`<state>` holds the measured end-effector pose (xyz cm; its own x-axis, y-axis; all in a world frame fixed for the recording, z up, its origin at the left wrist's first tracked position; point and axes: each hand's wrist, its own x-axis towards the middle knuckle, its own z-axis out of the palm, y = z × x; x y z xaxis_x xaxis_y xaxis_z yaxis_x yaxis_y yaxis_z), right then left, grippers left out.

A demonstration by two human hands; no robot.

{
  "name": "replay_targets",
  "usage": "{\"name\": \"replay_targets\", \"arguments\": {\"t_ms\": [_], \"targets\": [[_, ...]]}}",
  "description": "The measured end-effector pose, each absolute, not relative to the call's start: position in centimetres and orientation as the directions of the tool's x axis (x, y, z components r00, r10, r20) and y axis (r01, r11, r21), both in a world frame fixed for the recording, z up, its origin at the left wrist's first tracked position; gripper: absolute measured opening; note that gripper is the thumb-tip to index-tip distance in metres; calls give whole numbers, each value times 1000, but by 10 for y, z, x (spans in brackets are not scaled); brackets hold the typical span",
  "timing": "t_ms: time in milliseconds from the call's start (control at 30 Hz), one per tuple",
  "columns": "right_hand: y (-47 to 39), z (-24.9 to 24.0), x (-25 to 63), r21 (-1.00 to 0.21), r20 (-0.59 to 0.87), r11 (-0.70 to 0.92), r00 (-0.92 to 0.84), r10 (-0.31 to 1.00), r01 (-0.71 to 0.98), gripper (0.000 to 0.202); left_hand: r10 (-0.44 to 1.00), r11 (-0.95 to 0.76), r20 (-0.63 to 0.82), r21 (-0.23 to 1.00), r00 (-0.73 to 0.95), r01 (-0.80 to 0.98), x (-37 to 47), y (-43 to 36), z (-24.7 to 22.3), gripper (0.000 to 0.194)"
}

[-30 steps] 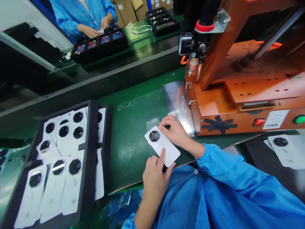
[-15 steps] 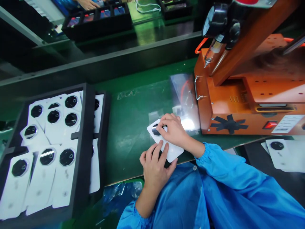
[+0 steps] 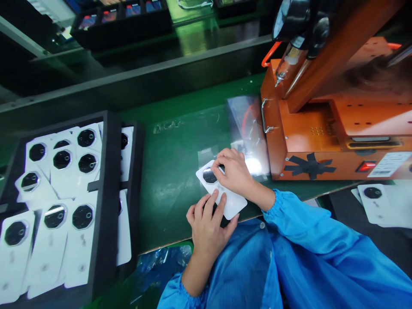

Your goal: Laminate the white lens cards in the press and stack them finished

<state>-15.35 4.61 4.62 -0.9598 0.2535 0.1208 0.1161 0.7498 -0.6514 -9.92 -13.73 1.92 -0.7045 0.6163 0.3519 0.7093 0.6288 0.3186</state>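
A white phone back cover (image 3: 234,206) with a black octagonal camera window lies tilted at the front edge of the green bench. My left hand (image 3: 207,223) grips it along its near side, fingertips on the face and thumb by the bottom corner. Over the upper end, my right hand (image 3: 232,171) has thumb and index finger pinched together at the right side of the camera window. Whatever may be between those fingertips is too small to make out. The hand covers part of the cover's upper right edge.
A dark divided tray (image 3: 107,206) on the left holds several similar white covers. An orange machine (image 3: 280,165) with a gauge stands to the right. Clear plastic film (image 3: 247,128) lies beside it. More white covers (image 3: 383,206) rest on a dark surface at lower right.
The right hand has shifted slightly up, showing more of the black camera window. The left hand stays on the cover. My view has moved a little, so the tray appears further left.
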Motion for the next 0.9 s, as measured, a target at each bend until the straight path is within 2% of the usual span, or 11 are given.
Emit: {"name": "replay_targets", "arguments": {"t_ms": [567, 767, 900], "targets": [[46, 46, -153, -636, 118, 759, -955, 271, 137, 15, 619, 622, 355, 324, -701, 713, -100, -136, 21, 51], [47, 45, -150, -616, 157, 779, -949, 272, 121, 15, 613, 619, 366, 329, -701, 713, -99, -137, 22, 50], [48, 45, -148, -582, 213, 808, -941, 261, 92, 22, 608, 615, 371, 339, -702, 712, -98, -137, 22, 49]]}}
